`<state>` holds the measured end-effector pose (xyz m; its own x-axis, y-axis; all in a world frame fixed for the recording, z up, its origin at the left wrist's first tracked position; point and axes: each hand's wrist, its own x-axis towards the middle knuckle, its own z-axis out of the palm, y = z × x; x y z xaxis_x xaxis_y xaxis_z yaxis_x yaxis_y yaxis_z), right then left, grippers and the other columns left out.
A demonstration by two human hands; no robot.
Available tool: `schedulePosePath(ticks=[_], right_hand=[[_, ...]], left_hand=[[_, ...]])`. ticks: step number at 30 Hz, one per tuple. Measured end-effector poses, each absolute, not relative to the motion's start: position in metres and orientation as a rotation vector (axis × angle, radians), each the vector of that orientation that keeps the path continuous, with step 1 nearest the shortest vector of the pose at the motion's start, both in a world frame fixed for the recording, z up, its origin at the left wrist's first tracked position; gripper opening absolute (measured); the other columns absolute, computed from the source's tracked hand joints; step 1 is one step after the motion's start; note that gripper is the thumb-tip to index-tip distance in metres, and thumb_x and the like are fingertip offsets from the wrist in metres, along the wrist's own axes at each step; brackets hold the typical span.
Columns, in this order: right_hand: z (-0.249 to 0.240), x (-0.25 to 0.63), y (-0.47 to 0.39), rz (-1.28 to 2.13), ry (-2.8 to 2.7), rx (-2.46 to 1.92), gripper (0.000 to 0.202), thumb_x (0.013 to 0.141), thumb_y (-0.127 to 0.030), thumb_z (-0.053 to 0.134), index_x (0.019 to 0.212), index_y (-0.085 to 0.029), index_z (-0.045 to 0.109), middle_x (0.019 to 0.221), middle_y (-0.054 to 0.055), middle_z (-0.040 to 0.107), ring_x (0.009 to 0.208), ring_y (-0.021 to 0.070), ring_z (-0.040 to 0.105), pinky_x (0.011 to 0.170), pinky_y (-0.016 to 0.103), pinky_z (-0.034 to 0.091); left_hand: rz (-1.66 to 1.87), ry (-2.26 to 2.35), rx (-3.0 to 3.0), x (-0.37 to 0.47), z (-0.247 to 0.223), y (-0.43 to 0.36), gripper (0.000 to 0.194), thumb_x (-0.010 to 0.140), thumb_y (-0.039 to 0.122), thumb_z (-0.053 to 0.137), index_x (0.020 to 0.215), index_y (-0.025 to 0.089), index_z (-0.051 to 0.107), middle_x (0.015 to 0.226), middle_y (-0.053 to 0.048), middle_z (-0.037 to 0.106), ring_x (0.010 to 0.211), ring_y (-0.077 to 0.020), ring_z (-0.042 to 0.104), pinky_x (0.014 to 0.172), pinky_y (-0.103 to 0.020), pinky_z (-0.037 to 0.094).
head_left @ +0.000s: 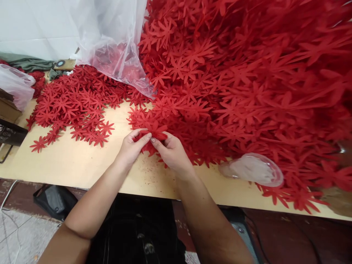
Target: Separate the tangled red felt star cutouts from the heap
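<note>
My left hand [131, 147] and my right hand [171, 151] meet at the middle of the wooden table [74, 165]. Both pinch a small bunch of red felt flowers [154, 134] with thumb and fingers. The bunch lies at the near edge of a huge heap of red felt flowers [247, 80] that fills the right side. A flatter spread of single red flowers [74, 104] covers the table to the left of my hands.
A clear plastic bag [115, 47] with red pieces inside lies at the back between the two piles. Another clear plastic piece [253, 169] rests near the table's front edge on the right. A black object [11, 134] sits at the left edge, a dark bag [55, 201] on the floor.
</note>
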<state>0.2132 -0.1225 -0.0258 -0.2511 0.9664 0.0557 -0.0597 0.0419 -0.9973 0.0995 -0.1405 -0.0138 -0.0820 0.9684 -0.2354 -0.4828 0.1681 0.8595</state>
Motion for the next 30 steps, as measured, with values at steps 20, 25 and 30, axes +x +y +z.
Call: schedulePosePath(ticks=[20, 25, 30], right_hand=[[-0.024, 0.225, -0.119, 1.314, -1.405, -1.197, 0.042, 0.072, -0.053, 0.062, 0.056, -0.019, 0.044, 0.052, -0.005, 0.035, 0.050, 0.0066, 0.031, 0.048, 0.023, 0.028], [-0.024, 0.231, -0.109, 1.246, -1.209, -1.217, 0.028, 0.069, -0.046, 0.067, 0.073, -0.020, 0.059, 0.068, -0.002, 0.054, 0.061, 0.0091, 0.046, 0.061, 0.024, 0.040], [-0.017, 0.225, -0.108, 1.336, -1.228, -1.149, 0.035, 0.069, -0.050, 0.067, 0.087, -0.020, 0.064, 0.086, 0.001, 0.063, 0.081, 0.0118, 0.057, 0.081, 0.028, 0.045]], left_hand=[[1.426, 1.065, 0.470, 0.098, -0.022, -0.133, 0.031, 0.052, 0.031, 0.081, 0.069, 0.015, 0.061, 0.062, 0.005, 0.064, 0.060, -0.0057, 0.057, 0.067, -0.020, 0.046], [1.481, 1.101, 0.442, 0.096, -0.023, -0.132, 0.033, 0.051, 0.037, 0.081, 0.063, 0.015, 0.059, 0.055, 0.006, 0.060, 0.053, -0.0052, 0.053, 0.062, -0.020, 0.044], [1.387, 1.087, 0.570, 0.103, -0.023, -0.135, 0.036, 0.059, 0.042, 0.077, 0.078, 0.015, 0.066, 0.068, 0.000, 0.068, 0.063, -0.0110, 0.060, 0.072, -0.028, 0.048]])
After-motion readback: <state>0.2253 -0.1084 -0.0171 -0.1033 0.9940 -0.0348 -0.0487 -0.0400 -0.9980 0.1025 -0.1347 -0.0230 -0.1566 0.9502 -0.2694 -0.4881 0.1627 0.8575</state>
